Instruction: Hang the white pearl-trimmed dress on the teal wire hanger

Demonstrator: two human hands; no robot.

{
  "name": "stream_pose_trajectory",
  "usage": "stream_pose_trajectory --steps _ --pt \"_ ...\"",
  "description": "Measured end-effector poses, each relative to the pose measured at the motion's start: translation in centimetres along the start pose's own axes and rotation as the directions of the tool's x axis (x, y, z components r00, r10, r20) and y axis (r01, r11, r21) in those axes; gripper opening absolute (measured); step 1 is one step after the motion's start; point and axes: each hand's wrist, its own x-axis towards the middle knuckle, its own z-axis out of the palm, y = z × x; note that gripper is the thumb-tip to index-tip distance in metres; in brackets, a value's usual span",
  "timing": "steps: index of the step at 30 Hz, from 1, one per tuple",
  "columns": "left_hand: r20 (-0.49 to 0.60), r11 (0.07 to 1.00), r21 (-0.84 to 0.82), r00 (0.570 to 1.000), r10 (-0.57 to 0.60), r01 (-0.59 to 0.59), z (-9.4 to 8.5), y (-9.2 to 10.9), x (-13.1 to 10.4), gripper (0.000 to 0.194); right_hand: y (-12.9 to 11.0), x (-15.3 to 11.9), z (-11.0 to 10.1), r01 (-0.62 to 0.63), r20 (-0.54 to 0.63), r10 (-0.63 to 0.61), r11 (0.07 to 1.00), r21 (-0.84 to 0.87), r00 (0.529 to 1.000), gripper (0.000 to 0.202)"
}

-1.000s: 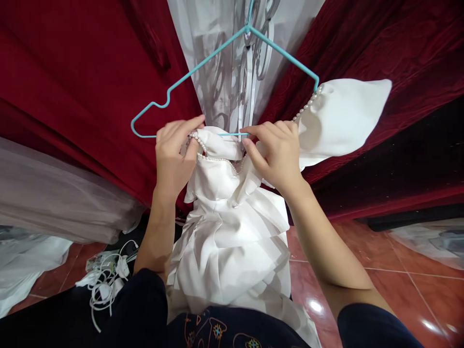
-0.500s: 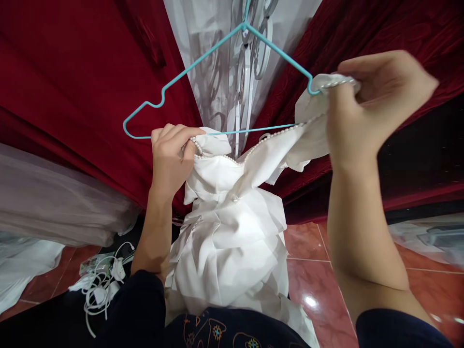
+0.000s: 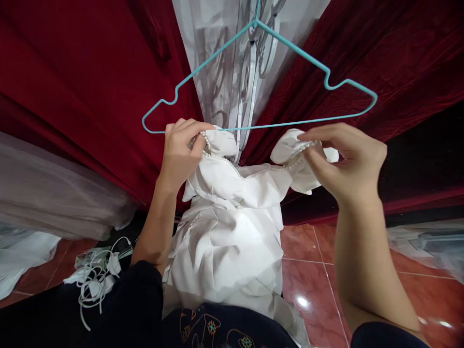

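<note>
A white dress [image 3: 228, 241] with pearl trim along its neckline hangs between my hands, its skirt reaching down to my lap. My left hand [image 3: 183, 150] pinches the pearl-edged left shoulder strap, close to the lower bar of a turquoise hanger [image 3: 290, 42]. With thumb and fingers, my right hand [image 3: 344, 157] grips the other strap, below the hanger's bar and apart from it. Both ends of the hanger are bare of the straps. Its hook runs out of the top of the view.
Dark red curtains [image 3: 90, 72] flank a white ornate metal stand [image 3: 250, 82] and sheer white fabric. Coiled white cables [image 3: 96, 285] lie at lower left. Pale tulle [image 3: 54, 193] hangs at left, with more sheer fabric [image 3: 431, 241] at right above red floor tiles [image 3: 308, 280].
My right hand has come down and inward, drawing its strap off the hanger's right end. The hanger's right arm is now fully visible. My left hand keeps its hold on the dress.
</note>
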Motion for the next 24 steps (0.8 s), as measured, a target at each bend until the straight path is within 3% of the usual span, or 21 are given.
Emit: stream_pose_trajectory --steps 2,5,7,10,11,13,15,16,18,20,22,24 --pt "0.004 1.000 -0.021 1.000 0.002 -0.002 0.4 0.2 -0.1 0.030 -1.6 1.0 1.5 0.037 0.005 -0.037 0.998 0.052 0.999 0.036" --pt "-0.018 0.999 -0.051 1.000 0.009 -0.010 1.1 0.4 -0.4 0.030 -2.1 1.7 3.8 -0.023 0.094 0.013 0.995 0.102 0.995 0.031" --pt "-0.125 0.998 -0.063 0.992 0.014 -0.022 1.6 0.4 -1.1 0.028 -1.8 1.6 5.1 -0.072 0.066 0.065 0.991 0.115 0.996 0.023" --pt "-0.372 0.992 -0.091 0.927 0.046 -0.086 2.2 0.1 -2.9 0.023 -1.3 1.0 6.2 -0.111 -0.027 0.114 0.989 0.095 0.993 0.022" --pt "-0.406 0.989 -0.111 0.913 0.047 -0.100 2.3 -0.1 -3.7 0.022 -1.3 0.9 6.4 -0.120 -0.036 0.123 0.989 0.084 0.992 0.022" --pt "-0.369 0.980 -0.193 0.929 -0.021 -0.055 2.6 -0.9 -5.2 0.021 -1.3 0.9 6.4 -0.128 -0.037 0.131 0.989 0.072 0.991 0.023" --pt "-0.253 0.950 -0.289 0.948 -0.196 0.119 2.6 -2.6 -6.3 0.022 -1.4 1.0 6.2 -0.121 -0.035 0.125 0.989 0.080 0.992 0.023" --pt "-0.218 0.921 -0.323 0.930 -0.297 0.218 2.6 -3.7 -6.5 0.022 -1.4 1.0 6.1 -0.114 -0.033 0.117 0.989 0.089 0.993 0.022" --pt "-0.246 0.865 -0.353 0.856 -0.454 0.357 2.0 -6.5 -6.2 0.020 -1.5 1.0 5.9 -0.094 -0.035 0.098 0.989 0.113 0.995 0.020" --pt "-0.365 0.866 -0.340 0.798 -0.480 0.366 0.8 -9.0 -4.8 0.018 -1.5 0.9 5.9 -0.078 -0.046 0.085 0.988 0.136 0.995 0.019" --pt "-0.475 0.915 -0.298 0.789 -0.390 0.272 -0.8 -10.5 -2.5 0.019 -1.4 0.8 5.9 -0.079 -0.056 0.089 0.984 0.157 0.994 0.018" --pt "-0.570 0.959 -0.268 0.787 -0.235 0.092 -2.5 -10.6 0.2 0.016 -1.4 0.8 6.1 -0.098 -0.054 0.109 0.979 0.179 0.993 0.017"
